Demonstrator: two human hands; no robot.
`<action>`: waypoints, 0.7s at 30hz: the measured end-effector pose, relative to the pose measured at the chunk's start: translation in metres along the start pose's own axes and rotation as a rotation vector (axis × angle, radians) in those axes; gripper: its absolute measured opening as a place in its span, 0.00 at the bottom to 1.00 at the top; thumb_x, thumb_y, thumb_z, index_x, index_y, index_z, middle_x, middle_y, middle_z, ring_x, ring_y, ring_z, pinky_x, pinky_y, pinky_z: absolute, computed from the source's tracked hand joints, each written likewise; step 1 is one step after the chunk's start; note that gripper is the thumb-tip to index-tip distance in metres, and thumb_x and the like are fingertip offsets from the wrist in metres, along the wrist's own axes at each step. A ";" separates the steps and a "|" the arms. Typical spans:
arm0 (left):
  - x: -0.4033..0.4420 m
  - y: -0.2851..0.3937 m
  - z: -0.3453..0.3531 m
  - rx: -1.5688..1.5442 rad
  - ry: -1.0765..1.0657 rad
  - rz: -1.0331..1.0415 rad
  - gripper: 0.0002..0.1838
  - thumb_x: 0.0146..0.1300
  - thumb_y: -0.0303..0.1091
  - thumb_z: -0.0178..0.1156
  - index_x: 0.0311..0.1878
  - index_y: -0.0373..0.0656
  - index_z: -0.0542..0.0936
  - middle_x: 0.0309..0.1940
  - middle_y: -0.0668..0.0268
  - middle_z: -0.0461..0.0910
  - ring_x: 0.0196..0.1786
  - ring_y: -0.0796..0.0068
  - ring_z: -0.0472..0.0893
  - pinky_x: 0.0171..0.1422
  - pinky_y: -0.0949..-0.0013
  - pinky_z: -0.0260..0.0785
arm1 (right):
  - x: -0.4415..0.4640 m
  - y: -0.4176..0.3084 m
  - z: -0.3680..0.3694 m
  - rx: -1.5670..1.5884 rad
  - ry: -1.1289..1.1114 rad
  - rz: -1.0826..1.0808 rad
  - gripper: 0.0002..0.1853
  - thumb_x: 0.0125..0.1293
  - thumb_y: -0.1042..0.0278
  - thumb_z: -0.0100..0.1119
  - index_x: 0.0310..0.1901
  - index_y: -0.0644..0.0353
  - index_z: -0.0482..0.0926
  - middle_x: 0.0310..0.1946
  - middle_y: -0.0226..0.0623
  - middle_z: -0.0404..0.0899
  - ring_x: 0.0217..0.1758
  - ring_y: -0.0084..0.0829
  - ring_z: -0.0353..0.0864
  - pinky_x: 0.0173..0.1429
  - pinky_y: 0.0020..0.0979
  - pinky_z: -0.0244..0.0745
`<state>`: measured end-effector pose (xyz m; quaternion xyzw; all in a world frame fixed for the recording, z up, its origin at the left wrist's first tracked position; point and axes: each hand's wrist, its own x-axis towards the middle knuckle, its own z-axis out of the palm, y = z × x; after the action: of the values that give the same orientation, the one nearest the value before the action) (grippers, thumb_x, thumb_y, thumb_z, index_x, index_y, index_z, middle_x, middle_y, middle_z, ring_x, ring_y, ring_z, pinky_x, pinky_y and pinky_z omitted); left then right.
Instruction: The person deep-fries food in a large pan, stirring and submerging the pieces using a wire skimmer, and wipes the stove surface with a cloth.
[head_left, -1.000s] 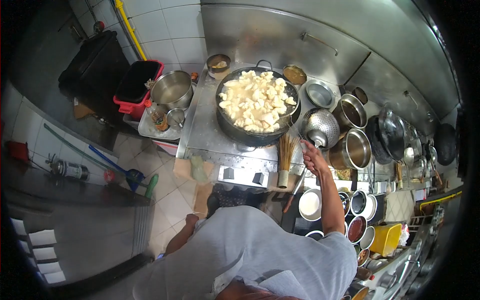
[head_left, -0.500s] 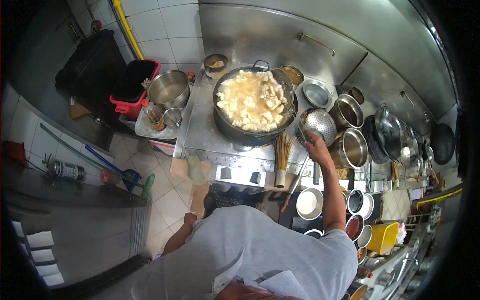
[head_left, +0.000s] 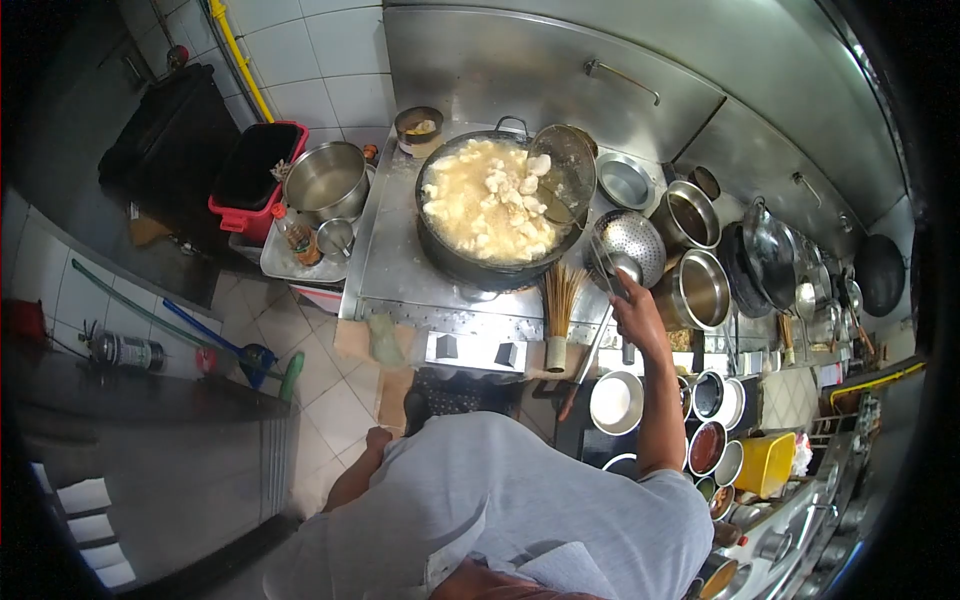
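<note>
My right hand (head_left: 637,312) is closed around the handle of a wire-mesh skimmer (head_left: 566,165). The skimmer is tilted at the right side of a large dark wok (head_left: 455,258), and whitish chunks (head_left: 510,185) are by its rim and in the pale, cloudy liquid. Under the forearm side, a perforated ladle (head_left: 636,245) rests on the counter close to my fingers. My left hand (head_left: 378,438) hangs low beside my body, fingers curled, with nothing visible in it.
A bamboo brush (head_left: 563,310) lies on the stove's front. Steel pots (head_left: 700,288) stand right of the wok. Bowls of seasonings (head_left: 707,447) are by my right arm. A steel pot (head_left: 327,180) and a sauce bottle (head_left: 298,238) sit on the left tray.
The skimmer has risen and tipped, now showing its mesh, and its chunks have mostly gone into the wok. My right hand has shifted slightly down in view. My left hand stays low.
</note>
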<state>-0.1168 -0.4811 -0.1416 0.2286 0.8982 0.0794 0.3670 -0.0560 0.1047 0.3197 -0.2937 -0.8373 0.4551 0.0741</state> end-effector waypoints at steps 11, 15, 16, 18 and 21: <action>0.012 0.000 0.006 0.130 0.175 -0.015 0.08 0.43 0.37 0.60 0.24 0.47 0.85 0.26 0.60 0.84 0.32 0.58 0.85 0.37 0.55 0.76 | -0.032 -0.021 -0.005 0.141 0.044 0.124 0.30 0.66 0.76 0.51 0.70 0.60 0.62 0.16 0.22 0.65 0.14 0.15 0.60 0.16 0.24 0.56; 0.013 -0.001 0.004 0.199 0.152 0.041 0.09 0.43 0.38 0.59 0.23 0.47 0.85 0.26 0.60 0.84 0.33 0.59 0.85 0.37 0.56 0.76 | -0.036 -0.026 0.003 0.198 0.027 0.115 0.30 0.66 0.76 0.51 0.70 0.60 0.62 0.16 0.22 0.66 0.14 0.16 0.60 0.16 0.24 0.55; 0.012 0.000 0.001 0.290 0.143 0.095 0.09 0.44 0.39 0.59 0.23 0.47 0.85 0.26 0.60 0.84 0.32 0.59 0.85 0.37 0.56 0.76 | -0.038 -0.031 0.004 0.202 0.013 0.127 0.30 0.66 0.76 0.51 0.70 0.59 0.62 0.16 0.21 0.66 0.14 0.15 0.60 0.16 0.24 0.54; 0.009 0.001 -0.002 0.383 0.132 0.153 0.09 0.44 0.39 0.59 0.23 0.48 0.85 0.26 0.60 0.84 0.32 0.60 0.85 0.37 0.56 0.76 | -0.040 -0.035 0.008 0.207 0.004 0.142 0.30 0.66 0.76 0.52 0.70 0.57 0.62 0.16 0.21 0.66 0.14 0.15 0.60 0.16 0.23 0.54; 0.011 -0.001 0.003 0.122 0.013 -0.028 0.15 0.53 0.37 0.54 0.30 0.36 0.84 0.36 0.48 0.83 0.42 0.49 0.83 0.49 0.54 0.76 | -0.035 -0.032 0.015 0.126 0.014 0.113 0.30 0.65 0.76 0.52 0.70 0.57 0.62 0.16 0.28 0.67 0.16 0.20 0.62 0.20 0.28 0.61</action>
<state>-0.1226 -0.4768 -0.1509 0.2374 0.9068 0.0207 0.3477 -0.0463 0.0613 0.3416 -0.3386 -0.7885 0.5083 0.0726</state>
